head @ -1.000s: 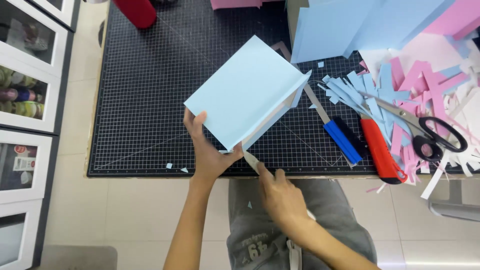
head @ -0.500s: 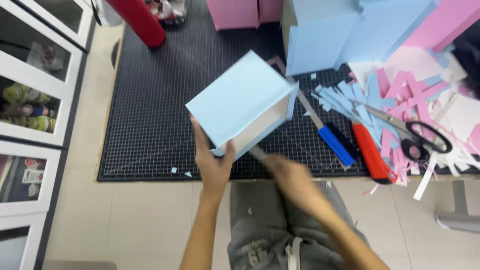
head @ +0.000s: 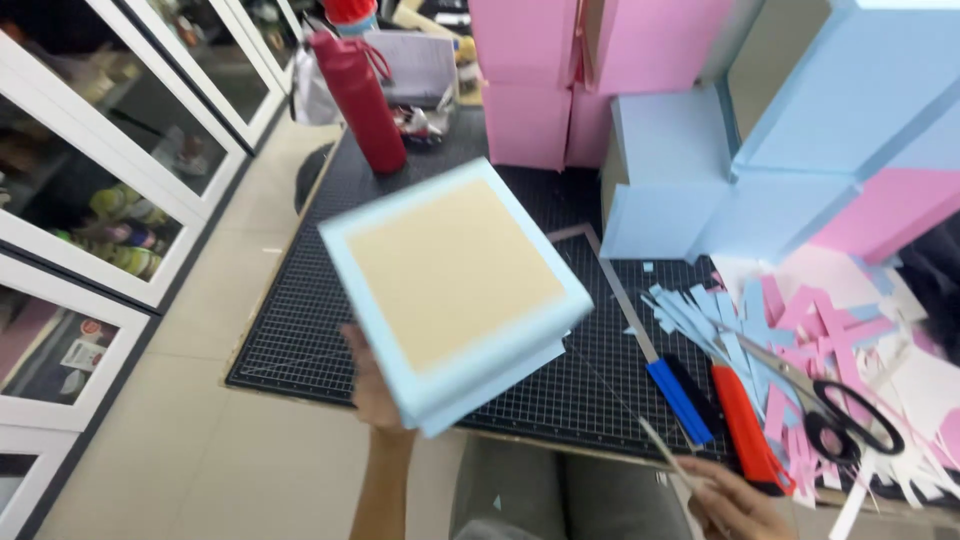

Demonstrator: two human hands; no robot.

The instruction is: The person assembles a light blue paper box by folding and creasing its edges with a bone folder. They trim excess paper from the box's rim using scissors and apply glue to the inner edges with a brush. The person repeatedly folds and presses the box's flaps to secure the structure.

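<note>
My left hand (head: 372,385) holds up a light blue box (head: 455,290) from below, tilted so its tan cardboard face with a blue border faces me. A loose blue paper flap hangs at its lower right edge. My right hand (head: 730,497) sits at the bottom right, near the mat's front edge, fingers closed on a thin pale stick-like tool (head: 665,450) that points up and left. The box is blurred from motion.
A black gridded cutting mat (head: 300,340) covers the table. On it lie a blue-handled tool (head: 678,398), a red cutter (head: 745,430), black scissors (head: 850,420) and several blue and pink paper strips (head: 790,320). Pink boxes (head: 525,90), blue boxes (head: 670,170) and a red bottle (head: 360,95) stand behind. Glass cabinets (head: 90,200) at left.
My left hand has lifted and turned the box, so its tan face now shows. My right hand has pulled away from the box to the lower right with the thin tool.
</note>
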